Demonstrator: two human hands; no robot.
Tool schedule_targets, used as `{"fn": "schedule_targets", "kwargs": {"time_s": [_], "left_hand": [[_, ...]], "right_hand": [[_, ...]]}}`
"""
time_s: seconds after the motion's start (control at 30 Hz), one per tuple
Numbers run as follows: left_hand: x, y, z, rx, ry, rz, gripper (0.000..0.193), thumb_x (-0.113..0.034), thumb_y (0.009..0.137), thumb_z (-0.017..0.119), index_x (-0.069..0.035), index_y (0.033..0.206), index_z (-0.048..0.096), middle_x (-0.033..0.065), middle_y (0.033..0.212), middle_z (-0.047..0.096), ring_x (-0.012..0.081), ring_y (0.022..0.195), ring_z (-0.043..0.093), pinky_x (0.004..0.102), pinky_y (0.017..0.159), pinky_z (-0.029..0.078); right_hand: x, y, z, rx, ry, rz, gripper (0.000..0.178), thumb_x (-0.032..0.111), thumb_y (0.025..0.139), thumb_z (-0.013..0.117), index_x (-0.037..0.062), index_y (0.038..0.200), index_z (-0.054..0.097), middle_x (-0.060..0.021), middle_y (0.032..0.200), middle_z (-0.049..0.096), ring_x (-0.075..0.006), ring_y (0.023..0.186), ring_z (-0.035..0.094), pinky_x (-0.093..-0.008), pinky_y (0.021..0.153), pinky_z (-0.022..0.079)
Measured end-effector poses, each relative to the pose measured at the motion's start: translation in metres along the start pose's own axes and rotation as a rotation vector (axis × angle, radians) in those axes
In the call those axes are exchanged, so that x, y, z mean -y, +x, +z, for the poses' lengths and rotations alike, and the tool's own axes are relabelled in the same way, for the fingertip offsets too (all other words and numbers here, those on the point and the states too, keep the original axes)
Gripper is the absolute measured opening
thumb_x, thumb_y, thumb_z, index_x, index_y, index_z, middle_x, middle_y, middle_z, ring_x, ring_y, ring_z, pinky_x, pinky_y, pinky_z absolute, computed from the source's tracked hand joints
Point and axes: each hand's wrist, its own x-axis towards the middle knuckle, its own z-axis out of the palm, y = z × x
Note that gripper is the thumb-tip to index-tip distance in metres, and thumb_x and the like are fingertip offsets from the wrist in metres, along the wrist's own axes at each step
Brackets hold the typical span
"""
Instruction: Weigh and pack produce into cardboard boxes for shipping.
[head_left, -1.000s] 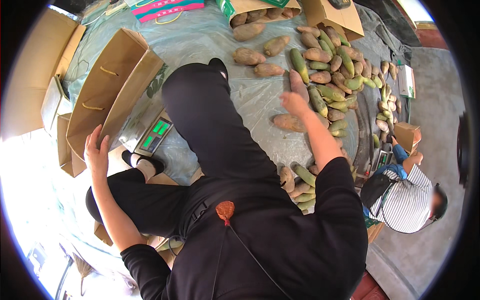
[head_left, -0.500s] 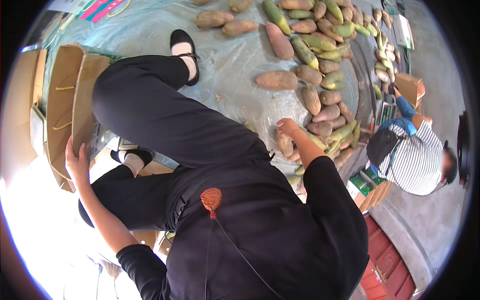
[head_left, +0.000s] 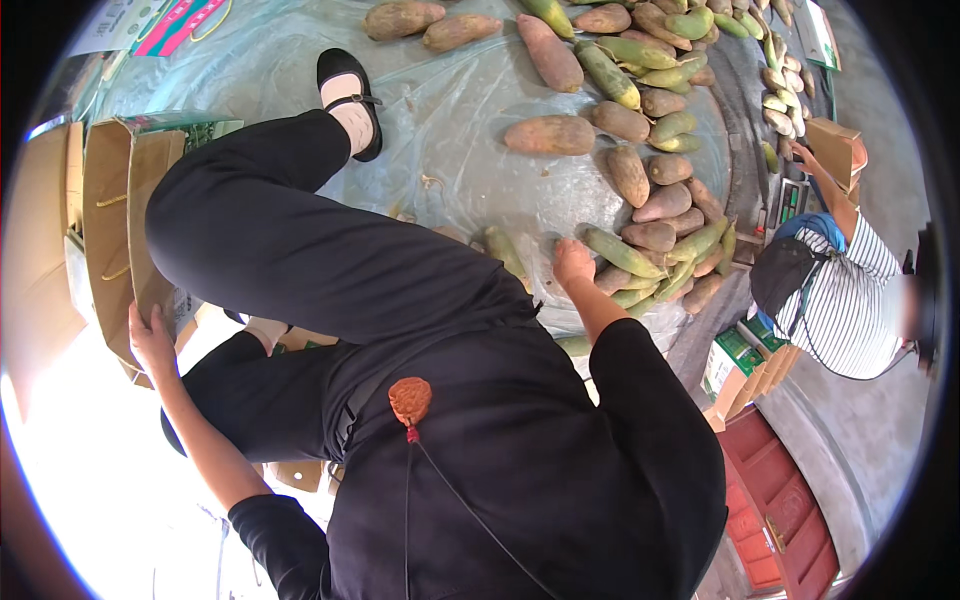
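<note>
My left hand [head_left: 151,342] grips the lower edge of a tall open cardboard box [head_left: 143,225] with rope handles, its fingers on the panel beside my leg. On the right, my right hand [head_left: 573,262] is held low over the plastic sheet with its fingers curled in. Whatever it may hold is hidden. Close by on its right lies a green elongated vegetable [head_left: 622,253], at the edge of a heap of plump brownish-pink and green ones. A green-brown vegetable [head_left: 507,256] lies on its left, against my raised leg.
Bluish plastic sheeting [head_left: 440,120] covers the floor. More vegetables [head_left: 549,135] are spread toward the far side. At the right, a person in a striped shirt [head_left: 840,290] reaches toward a scale [head_left: 790,203], near green-printed cartons [head_left: 742,355] and a red door [head_left: 775,490].
My view has shifted slightly. The brownish vegetable under my right hand no longer shows there. My left hand stays on the box. The other person's arm has stretched out toward the scale.
</note>
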Motion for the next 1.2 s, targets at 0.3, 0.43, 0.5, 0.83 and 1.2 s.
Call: {"fn": "schedule_targets", "kwargs": {"time_s": [0.3,0.43,0.5,0.83,1.2], "left_hand": [[0.002,-0.001,-0.002,-0.007,0.014,0.020,0.032,-0.014,0.087,0.057,-0.001,0.116,0.055,0.0189,0.104,0.062,0.0327,0.094,0.061,0.0384,0.083,0.046],[-0.001,-0.006,-0.004,-0.074,0.062,-0.005,0.037,-0.016,0.084,0.061,0.002,0.116,0.055,0.0209,0.109,0.061,0.0350,0.099,0.060,0.0376,0.085,0.046],[-0.017,-0.008,-0.007,-0.028,0.008,-0.061,0.037,-0.016,0.083,0.061,0.001,0.116,0.056,0.0201,0.107,0.062,0.0348,0.097,0.061,0.0377,0.085,0.046],[-0.031,-0.012,-0.016,-0.083,-0.038,0.012,0.023,-0.008,0.078,0.065,-0.003,0.100,0.060,0.0157,0.094,0.062,0.0344,0.086,0.061,0.0386,0.075,0.048],[-0.020,-0.030,-0.031,-0.006,-0.159,0.082,0.018,0.002,0.073,0.060,-0.002,0.091,0.057,0.0160,0.089,0.057,0.0377,0.089,0.057,0.0434,0.076,0.045]], "right_hand": [[0.079,0.016,0.010,0.260,0.330,-0.106,0.065,0.033,0.062,0.081,0.0106,0.116,0.053,-0.0147,0.117,0.057,-0.0305,0.112,0.053,-0.0397,0.091,0.045],[0.096,0.028,0.017,0.261,0.227,-0.145,0.075,0.033,0.059,0.083,0.0099,0.121,0.048,-0.0161,0.120,0.056,-0.0307,0.114,0.053,-0.0401,0.093,0.045],[0.095,0.038,0.020,0.252,0.211,-0.181,0.075,0.033,0.059,0.083,0.0098,0.120,0.048,-0.0164,0.120,0.056,-0.0311,0.114,0.053,-0.0403,0.093,0.045],[0.064,0.061,-0.005,0.150,0.312,-0.218,0.065,0.026,0.056,0.084,0.0053,0.107,0.051,-0.0145,0.099,0.063,-0.0284,0.092,0.061,-0.0380,0.080,0.049],[0.223,0.043,-0.271,-0.367,1.033,-0.767,0.056,0.002,0.068,0.077,-0.0005,0.115,0.046,-0.0091,0.107,0.055,-0.0170,0.096,0.056,-0.0306,0.082,0.048]]}}
